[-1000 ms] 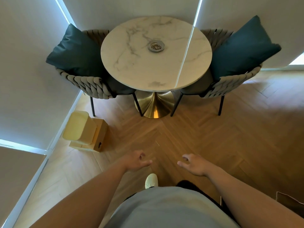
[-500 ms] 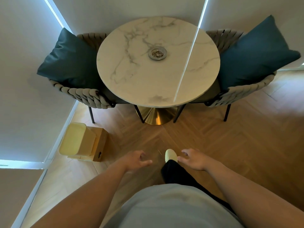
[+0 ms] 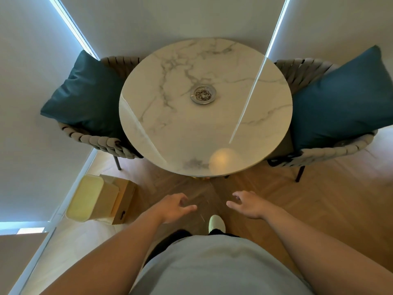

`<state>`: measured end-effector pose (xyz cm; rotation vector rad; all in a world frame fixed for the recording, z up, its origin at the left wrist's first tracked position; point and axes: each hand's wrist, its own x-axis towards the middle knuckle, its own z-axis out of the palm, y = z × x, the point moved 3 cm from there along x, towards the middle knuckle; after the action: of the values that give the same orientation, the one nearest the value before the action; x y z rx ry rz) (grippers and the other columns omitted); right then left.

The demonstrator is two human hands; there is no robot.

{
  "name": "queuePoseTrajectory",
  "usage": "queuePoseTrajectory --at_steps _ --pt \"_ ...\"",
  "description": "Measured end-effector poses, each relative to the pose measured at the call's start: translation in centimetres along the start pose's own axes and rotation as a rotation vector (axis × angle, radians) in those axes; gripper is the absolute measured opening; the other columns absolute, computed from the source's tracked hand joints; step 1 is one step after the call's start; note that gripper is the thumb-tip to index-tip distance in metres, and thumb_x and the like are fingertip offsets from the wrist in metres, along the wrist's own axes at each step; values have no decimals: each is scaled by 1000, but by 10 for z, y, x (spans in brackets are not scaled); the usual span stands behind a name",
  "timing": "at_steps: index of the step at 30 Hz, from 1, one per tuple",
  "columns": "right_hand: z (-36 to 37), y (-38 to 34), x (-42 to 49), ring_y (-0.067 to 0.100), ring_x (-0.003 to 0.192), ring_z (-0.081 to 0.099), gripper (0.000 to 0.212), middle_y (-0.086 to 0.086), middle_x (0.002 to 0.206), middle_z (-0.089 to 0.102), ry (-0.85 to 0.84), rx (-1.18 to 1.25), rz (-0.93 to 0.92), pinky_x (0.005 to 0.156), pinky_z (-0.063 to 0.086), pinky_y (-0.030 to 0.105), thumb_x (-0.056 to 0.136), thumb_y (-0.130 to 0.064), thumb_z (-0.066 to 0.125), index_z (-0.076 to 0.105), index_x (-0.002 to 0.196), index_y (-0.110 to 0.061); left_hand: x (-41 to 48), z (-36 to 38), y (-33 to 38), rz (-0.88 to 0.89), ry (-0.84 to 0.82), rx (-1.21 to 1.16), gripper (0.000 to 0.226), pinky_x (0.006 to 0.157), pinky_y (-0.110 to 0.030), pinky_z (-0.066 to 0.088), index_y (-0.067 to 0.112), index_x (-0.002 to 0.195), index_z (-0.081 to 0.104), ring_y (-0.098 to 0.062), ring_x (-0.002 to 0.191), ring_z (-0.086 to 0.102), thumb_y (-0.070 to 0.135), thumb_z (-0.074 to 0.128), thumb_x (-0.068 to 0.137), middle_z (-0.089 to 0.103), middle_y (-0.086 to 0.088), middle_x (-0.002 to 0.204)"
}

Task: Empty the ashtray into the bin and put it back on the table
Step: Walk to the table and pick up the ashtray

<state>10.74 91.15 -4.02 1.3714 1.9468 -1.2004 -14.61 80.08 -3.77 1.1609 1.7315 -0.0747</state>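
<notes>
A small round metal ashtray (image 3: 203, 94) with ash and butts in it sits near the middle of the round white marble table (image 3: 191, 135). A pale yellow bin (image 3: 90, 199) stands on the floor at the left, against a brown box, below the window wall. My left hand (image 3: 173, 207) and my right hand (image 3: 247, 204) hang in front of me over the wooden floor, short of the table's near edge. Both hands hold nothing, fingers loosely spread.
Two woven chairs flank the table, each with a dark teal cushion, one (image 3: 85, 99) on the left and one (image 3: 342, 103) on the right. A brown cardboard box (image 3: 125, 198) stands beside the bin. My white shoe (image 3: 217, 223) is on the floor below my hands.
I have walked closer to the table, which now fills more of the view and hides its gold base. My hands stay empty in front of me.
</notes>
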Motion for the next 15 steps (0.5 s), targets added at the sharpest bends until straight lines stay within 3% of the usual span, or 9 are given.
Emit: queuePoseTrajectory --at_steps 15 --pt "-91 -22 65 26 136 48 74 10 152 47 -12 -37 -42 108 42 37 96 -58 48 38 151 -10 81 -90 30 38 -37 -45 73 97 -33 46 25 136 49 -18 113 58 72 56 80 59 -2 133"
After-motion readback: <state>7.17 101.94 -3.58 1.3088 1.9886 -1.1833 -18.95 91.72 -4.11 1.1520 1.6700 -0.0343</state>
